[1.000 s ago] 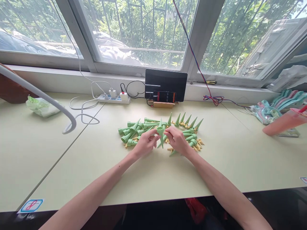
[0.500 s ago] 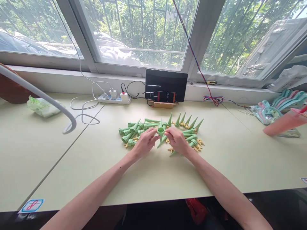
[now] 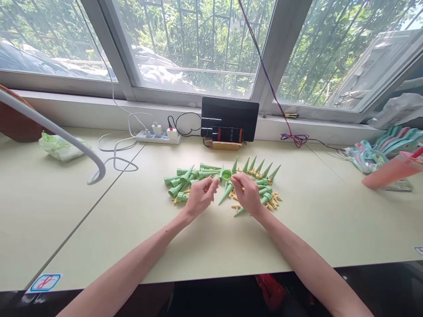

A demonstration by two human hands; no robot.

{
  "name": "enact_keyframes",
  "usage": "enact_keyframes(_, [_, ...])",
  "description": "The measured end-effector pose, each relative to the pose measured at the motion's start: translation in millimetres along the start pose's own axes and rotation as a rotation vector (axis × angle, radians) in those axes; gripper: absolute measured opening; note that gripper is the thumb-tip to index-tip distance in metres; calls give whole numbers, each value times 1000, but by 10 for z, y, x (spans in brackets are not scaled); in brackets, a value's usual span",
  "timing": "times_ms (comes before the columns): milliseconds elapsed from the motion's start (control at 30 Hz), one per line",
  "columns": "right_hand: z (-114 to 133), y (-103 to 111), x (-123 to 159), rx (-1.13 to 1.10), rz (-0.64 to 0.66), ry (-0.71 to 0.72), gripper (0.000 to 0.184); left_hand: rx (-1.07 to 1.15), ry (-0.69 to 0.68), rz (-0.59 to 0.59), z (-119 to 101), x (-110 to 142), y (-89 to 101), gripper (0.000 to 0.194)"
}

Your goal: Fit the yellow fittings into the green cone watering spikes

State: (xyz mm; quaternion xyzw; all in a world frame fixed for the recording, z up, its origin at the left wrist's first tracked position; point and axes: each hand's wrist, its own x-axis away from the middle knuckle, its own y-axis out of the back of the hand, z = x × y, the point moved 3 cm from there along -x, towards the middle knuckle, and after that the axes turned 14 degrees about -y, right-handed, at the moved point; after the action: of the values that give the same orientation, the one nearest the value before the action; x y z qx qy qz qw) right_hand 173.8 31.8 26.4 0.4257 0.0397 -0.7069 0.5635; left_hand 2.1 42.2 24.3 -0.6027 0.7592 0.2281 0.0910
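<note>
A green plastic watering spike [image 3: 226, 175] is tipped with its round open end toward me, between my two hands. My right hand [image 3: 246, 191] pinches it at the right side of its rim. My left hand [image 3: 202, 193] is just left of the spike, apart from its rim, with thumb and fingers pinched together; whatever is between them is too small to make out. Another green spike [image 3: 225, 193] lies below the held one. More green spikes [image 3: 181, 182] are heaped beyond my left hand. Small yellow valve pieces [image 3: 272, 202] lie scattered right of my right hand.
Several spikes [image 3: 259, 166] stand point-up in a curved row at the back right. Behind them a phone [image 3: 228, 134] leans on a dark tablet [image 3: 231, 110]. A power strip [image 3: 158, 136] with cables is at back left, a pink cup [image 3: 390, 171] at far right.
The held spike has shifted slightly right with my right hand. My left fingers have come away from its rim, leaving a gap.
</note>
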Motion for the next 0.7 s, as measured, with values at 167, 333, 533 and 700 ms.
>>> enact_keyframes(167, [13, -62, 45, 7, 102, 57, 15, 411, 281, 193, 28, 10, -74, 68])
enact_keyframes(333, [5, -84, 61, 12, 146, 50, 17, 573, 366, 195, 56, 5, -80, 64])
enact_keyframes(533, [14, -61, 39, -22, 144, 48, 18, 668, 399, 249, 77, 14, -87, 61])
enact_keyframes(700, [42, -38, 22, -43, 137, 37, 20, 693, 406, 290, 84, 25, -87, 63])
